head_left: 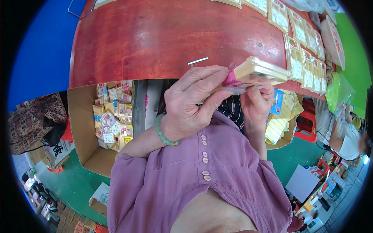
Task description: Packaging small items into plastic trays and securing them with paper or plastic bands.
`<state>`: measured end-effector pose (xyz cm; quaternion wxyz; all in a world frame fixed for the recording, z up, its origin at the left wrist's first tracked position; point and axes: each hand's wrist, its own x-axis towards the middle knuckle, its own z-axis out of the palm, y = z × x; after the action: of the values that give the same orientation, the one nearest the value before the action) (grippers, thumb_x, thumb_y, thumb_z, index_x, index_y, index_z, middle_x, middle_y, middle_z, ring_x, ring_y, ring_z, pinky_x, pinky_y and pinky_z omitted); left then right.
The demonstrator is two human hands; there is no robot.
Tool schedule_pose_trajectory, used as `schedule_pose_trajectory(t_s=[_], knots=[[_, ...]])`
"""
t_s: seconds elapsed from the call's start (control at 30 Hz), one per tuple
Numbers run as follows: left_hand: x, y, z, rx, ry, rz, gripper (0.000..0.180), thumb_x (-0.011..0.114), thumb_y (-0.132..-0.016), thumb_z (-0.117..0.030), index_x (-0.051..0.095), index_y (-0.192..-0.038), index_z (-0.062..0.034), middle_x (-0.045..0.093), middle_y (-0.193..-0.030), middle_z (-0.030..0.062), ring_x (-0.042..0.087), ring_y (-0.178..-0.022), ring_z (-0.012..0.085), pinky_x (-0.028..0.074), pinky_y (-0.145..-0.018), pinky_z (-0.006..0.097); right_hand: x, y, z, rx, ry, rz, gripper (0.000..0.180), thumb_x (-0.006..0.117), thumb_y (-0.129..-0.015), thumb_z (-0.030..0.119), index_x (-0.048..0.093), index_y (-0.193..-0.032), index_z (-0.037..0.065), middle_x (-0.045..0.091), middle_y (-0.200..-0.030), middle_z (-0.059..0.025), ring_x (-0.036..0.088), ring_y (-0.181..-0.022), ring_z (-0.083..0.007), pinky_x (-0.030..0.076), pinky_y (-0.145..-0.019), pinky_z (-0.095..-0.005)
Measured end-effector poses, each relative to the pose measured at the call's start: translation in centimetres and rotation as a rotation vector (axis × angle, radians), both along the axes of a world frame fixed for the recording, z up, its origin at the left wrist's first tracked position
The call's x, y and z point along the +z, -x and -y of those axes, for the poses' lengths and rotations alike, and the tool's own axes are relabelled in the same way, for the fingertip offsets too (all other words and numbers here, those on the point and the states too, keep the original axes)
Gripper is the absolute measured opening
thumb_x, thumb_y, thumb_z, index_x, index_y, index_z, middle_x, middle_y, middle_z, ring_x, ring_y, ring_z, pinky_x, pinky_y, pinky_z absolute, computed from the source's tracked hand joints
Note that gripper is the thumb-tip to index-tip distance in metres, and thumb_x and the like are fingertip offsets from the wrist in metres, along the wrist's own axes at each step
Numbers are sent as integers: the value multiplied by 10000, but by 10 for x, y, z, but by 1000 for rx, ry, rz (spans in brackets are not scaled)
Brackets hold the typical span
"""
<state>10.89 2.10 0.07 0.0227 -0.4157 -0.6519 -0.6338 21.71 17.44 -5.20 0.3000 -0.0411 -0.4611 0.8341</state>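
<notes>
Green floor (74,171) spreads below a red table (171,35). Above its near edge, a cream box (268,69) has its long axis left to right, dipping rightward. The left hand (194,95) clamps, and partly hides, its pink wrapper (231,78); the right hand (258,101) pinches its near edge. Around: a carton (83,124), white stick (198,61), filled cases (297,69).

Cream trays (288,54) on red table (167,42)

Case (270,70) between left fingers (206,79) and right fingers (255,94). Desk (155,39) beyond fingers; on it, trays (296,64) in rows, to their right. Left of fingers, lower: carton (86,141), packs (110,128) inside. Right, lower: second carton (288,140).
</notes>
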Motion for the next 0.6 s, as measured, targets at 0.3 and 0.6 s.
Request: schedule_pose_trajectory(t_s=[0.3,0.6], knots=[[-3,0,0,-210,-51,163,310,703,-725,49,653,-1028,16,666,-990,167,660,-893,280,532,-768,322,39,4,3,-146,-613,48,162,666,-809,140,645,-880,-5,510,-1229,-228,590,-1046,-304,480,-869,-383],[7,9,3,-489,-28,58,299,691,-728,37,638,-1022,28,660,-982,188,654,-930,311,530,-784,382,51,-9,-3,-144,-905,-57,209,692,-790,198,650,-842,0,621,-1059,-217,637,-911,-297,522,-757,-360]])
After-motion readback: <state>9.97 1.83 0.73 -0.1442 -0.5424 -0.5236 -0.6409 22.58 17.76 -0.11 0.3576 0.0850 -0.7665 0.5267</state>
